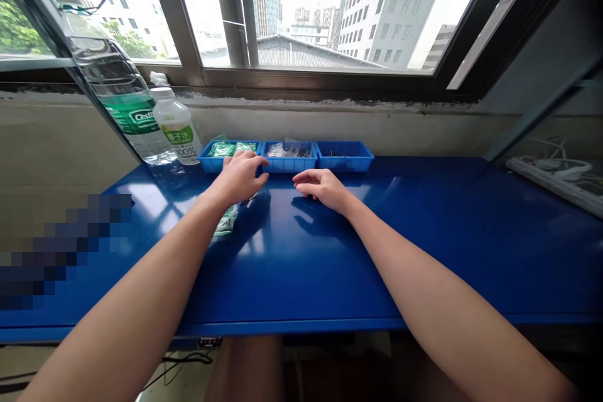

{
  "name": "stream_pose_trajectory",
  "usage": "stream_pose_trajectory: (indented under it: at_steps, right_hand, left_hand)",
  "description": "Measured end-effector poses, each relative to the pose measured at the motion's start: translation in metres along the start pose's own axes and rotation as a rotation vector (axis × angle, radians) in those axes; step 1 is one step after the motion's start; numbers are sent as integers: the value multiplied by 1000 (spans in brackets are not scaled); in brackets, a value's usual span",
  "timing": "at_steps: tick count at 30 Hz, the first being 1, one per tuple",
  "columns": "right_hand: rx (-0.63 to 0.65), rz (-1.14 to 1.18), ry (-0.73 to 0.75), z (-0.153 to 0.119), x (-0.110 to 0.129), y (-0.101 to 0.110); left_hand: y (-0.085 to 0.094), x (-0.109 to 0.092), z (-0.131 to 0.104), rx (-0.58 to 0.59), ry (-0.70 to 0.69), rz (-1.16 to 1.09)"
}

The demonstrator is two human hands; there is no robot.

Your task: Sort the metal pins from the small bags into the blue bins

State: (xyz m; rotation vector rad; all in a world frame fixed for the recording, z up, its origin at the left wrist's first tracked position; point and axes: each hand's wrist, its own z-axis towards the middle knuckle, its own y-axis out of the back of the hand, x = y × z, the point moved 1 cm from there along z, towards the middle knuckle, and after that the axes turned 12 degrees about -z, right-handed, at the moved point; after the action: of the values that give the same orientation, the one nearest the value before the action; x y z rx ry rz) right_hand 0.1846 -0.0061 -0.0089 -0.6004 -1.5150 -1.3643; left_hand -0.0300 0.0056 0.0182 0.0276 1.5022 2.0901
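My left hand (242, 177) hovers in front of the left blue bin (214, 165), fingers apart and curved, with nothing visible in it. Green-and-white packets (223, 149) lie in that bin. Beneath my left wrist another green packet (227, 221) rests on the table, partly covered by the forearm, and a small dark item (249, 198) shows beside it. My right hand (325, 188) is held over the table in front of the middle blue bin (289, 164), its fingers loosely bent and thumb apart. Clear plastic bags (287, 149) fill the middle bin. Small dark pieces lie in the right blue bin (346, 163).
A large water bottle (127, 100) and a smaller white-capped bottle (176, 129) stand at the back left of the blue table (301, 276). Behind the bins runs a wall below a window (306, 78). White cables and a power strip (560, 169) sit at the far right.
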Motion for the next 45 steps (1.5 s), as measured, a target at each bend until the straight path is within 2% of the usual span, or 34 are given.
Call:
stream_pose_trajectory:
  at_steps: [2, 5, 7, 10, 13, 16, 19, 22, 29, 35, 40, 45]
  right_hand:
    - [9, -34, 14, 1, -3, 0]
    - [22, -91, 35, 0, -4, 1]
    - [30, -128, 47, -1, -3, 1]
    - [35, -161, 60, -2, -1, 1]
    - [36, -174, 62, -3, 0, 1]
    - [38, -185, 71, -2, -1, 0]
    - [45, -187, 77, -2, -3, 0]
    - [49, -193, 79, -2, -4, 0]
    - [55, -243, 87, -1, -5, 1]
    - [34, -311, 133, -1, -3, -1]
    - [44, -413, 290, -6, 3, -7]
    - [133, -523, 401, -7, 6, -14]
  left_hand:
    - [15, 5, -1, 103, 37, -77]
    - [38, 11, -7, 421, 206, -153]
    - [51, 13, -14, 590, 272, -175]
    - [64, 17, -22, 720, 335, -141]
    - [66, 25, -27, 655, 355, -16]
    - [61, 36, -29, 596, 382, 59]
    - [53, 43, -28, 721, 428, 23]
    - [47, 41, -26, 841, 416, -54]
    - [33, 21, -23, 894, 356, -118]
    - [11, 0, -20, 799, 315, -111]
    - [-7, -13, -19, 683, 304, -96]
    - [-8, -20, -19, 637, 293, -173]
